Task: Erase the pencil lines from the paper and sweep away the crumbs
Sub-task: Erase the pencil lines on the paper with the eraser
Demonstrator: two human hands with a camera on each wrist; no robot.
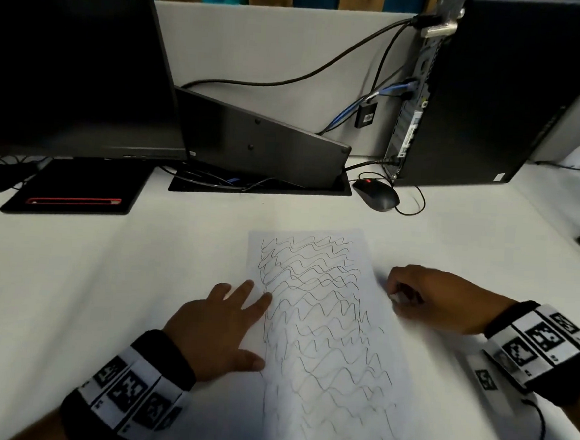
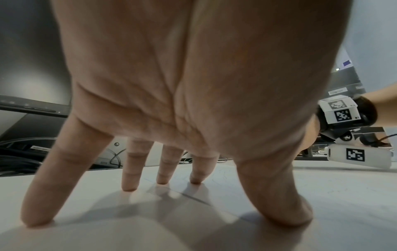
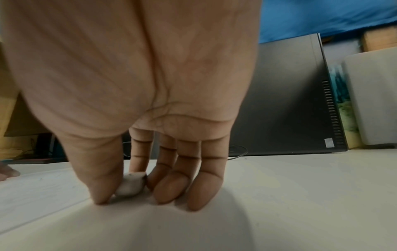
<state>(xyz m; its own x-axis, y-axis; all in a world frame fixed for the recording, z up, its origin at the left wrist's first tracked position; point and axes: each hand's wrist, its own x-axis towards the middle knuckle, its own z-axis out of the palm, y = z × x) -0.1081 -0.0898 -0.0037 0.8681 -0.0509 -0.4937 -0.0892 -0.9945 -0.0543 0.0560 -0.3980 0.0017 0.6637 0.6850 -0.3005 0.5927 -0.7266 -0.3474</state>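
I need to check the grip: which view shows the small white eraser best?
The right wrist view: the small white eraser sits pinched between the right hand's thumb and fingers, close up. The head view shows only a pale sliver; the left wrist view shows none.

Your paper (image 1: pixel 326 325) lies flat on the bench (image 1: pixel 105 292), central. Your left hand (image 1: pixel 219 328) rests on its 9 o'clock edge; your right hand (image 1: pixel 437 299), with the eraser (image 3: pixel 131 186), sits just off its 3 o'clock edge. Mouse (image 1: pixel 376 193) at 12 o'clock, monitor (image 1: pixel 76 60) at 10, computer tower (image 1: pixel 479 95) at 1.
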